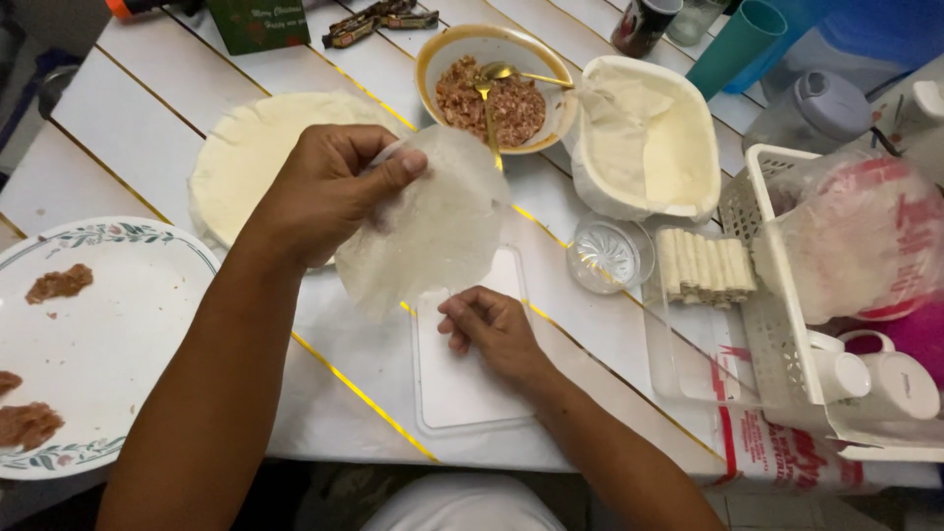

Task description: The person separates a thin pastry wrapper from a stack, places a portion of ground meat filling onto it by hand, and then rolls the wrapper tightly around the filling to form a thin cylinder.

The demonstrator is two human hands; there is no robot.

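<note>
My left hand [324, 187] pinches a thin, translucent round wrapper [433, 226] by its upper edge and holds it up above the table. My right hand [492, 329] rests with loosely curled fingers on a white rectangular plastic board [462, 383], just below the wrapper's lower edge and holding nothing. A stack of round wrappers [251, 147] lies behind my left hand. A yellow-rimmed bowl of minced meat filling [497, 93] with two gold spoons [501, 74] stands beyond the lifted wrapper.
A white dish lined with damp cloth [649, 138], a small glass dish [610, 256], a clear container of finished rolls [703, 265] and a white basket with cups [787, 324] crowd the right. A floral plate with meat bits [98, 334] sits left.
</note>
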